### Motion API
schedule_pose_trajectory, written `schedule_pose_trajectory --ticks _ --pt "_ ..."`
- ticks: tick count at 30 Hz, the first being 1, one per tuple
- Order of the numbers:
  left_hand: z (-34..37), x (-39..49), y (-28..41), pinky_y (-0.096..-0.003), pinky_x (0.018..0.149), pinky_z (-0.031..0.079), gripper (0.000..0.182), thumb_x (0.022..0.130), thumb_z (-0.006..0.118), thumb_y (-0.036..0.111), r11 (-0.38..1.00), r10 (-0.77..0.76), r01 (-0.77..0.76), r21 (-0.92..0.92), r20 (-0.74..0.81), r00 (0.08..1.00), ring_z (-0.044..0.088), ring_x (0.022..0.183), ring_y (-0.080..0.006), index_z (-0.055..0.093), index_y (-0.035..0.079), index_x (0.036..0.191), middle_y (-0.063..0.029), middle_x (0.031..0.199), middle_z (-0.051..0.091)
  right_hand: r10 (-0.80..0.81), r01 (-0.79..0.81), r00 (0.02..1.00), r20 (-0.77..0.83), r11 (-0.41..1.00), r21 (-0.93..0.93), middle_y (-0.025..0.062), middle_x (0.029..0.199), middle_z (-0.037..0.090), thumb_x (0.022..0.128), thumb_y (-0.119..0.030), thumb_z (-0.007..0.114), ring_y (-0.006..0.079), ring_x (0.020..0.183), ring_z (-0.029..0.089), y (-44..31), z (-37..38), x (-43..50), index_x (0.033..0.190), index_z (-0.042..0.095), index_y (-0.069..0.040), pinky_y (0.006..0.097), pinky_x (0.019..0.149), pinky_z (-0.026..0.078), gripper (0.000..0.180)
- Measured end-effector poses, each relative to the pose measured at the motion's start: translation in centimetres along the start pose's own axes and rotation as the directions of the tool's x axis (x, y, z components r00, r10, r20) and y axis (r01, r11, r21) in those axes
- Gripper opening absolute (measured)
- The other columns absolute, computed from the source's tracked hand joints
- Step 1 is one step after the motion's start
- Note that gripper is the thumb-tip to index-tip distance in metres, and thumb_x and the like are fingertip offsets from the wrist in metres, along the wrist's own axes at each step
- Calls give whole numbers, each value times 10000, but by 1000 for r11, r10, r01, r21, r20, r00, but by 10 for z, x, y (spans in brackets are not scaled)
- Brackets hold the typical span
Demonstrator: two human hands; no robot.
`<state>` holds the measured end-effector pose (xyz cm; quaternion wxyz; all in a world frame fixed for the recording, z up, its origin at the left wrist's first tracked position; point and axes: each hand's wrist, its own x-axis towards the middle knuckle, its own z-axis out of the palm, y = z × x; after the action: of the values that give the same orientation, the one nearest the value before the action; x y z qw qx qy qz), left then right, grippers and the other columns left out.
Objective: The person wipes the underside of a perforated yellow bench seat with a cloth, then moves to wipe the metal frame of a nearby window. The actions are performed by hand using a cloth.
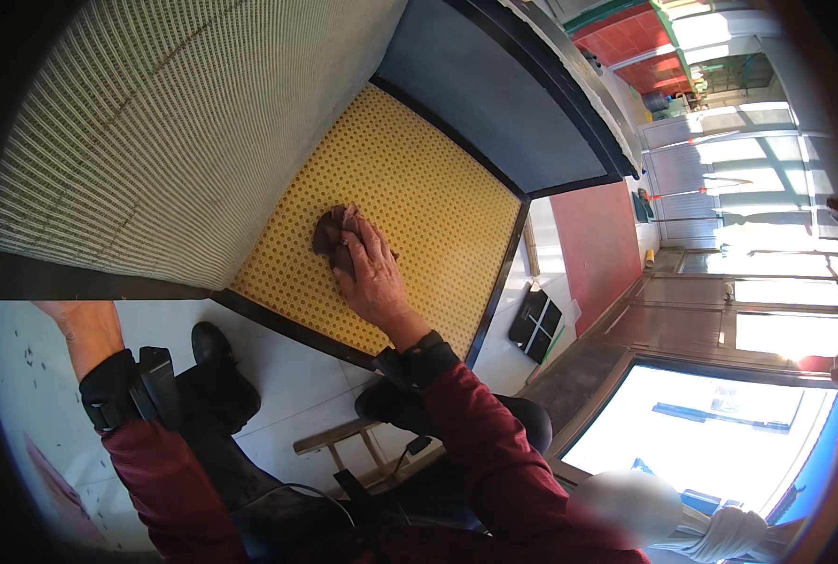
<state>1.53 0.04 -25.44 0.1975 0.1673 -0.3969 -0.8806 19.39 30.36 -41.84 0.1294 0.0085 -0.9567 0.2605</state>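
Observation:
My right hand (373, 278) lies on a dark purple-brown cloth (329, 233), its fingers curled over the cloth's edge. The cloth rests on a yellow perforated panel (419, 190) framed in black. My left hand (74, 310) is mostly hidden behind the dark lower edge of a large ribbed, light grey-green panel (179, 141); only its wrist side shows, so its fingers and anything in them cannot be seen. Both wrists wear black bands.
A grey panel with a black frame (496, 92) stands beyond the yellow one. On the tiled floor are a black box with pale tape (536, 324), a red mat (595, 247) and a wooden stool (362, 451) near my legs. A large window (694, 423) is at right.

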Motion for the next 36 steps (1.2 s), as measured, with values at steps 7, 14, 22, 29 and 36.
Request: schedule_pose_trajectory --ticks 7,14,22,29,36 --pt "-1 4 -3 -583 1187 329 560 1060 464 352 998 43 -42 40 -2 999 410 1446 -352 408 94 1553 -134 1568 440 130 -136 990 -50 979 -150 226 1595 385 885 -145 731 446 1434 406 88 -53 -51 1437 480 35 523 1176 377 633" --pt "-7 0 1 -573 1184 336 549 1063 458 358 998 50 -50 41 -9 999 418 1436 -347 419 92 1542 -130 1557 449 510 -535 845 -163 804 -259 269 1607 355 945 -223 690 455 1480 332 170 -106 -89 1478 438 63 523 1217 296 654" --pt "-10 0 1 -562 1180 343 539 1066 453 365 998 57 -57 14 -4 998 428 1425 -341 431 89 1528 -126 1544 460 478 -505 863 -162 809 -302 293 1630 260 927 -181 692 485 1481 309 95 -61 -113 1511 373 48 543 1219 275 704" --pt "-12 3 8 -551 1177 350 530 1069 447 371 994 99 -100 43 9 995 437 1415 -336 441 87 1517 -122 1533 470 324 -339 941 -101 915 -217 287 1640 254 886 -122 693 478 1501 284 28 -24 -104 1520 371 27 564 1214 289 727" --pt "-10 4 14 -541 1173 356 523 1072 442 377 988 141 -141 61 4 990 446 1405 -331 452 85 1505 -119 1522 479 293 -278 950 105 951 -138 270 1632 290 871 -138 703 493 1480 313 -35 -9 -88 1518 397 44 560 1223 288 739"
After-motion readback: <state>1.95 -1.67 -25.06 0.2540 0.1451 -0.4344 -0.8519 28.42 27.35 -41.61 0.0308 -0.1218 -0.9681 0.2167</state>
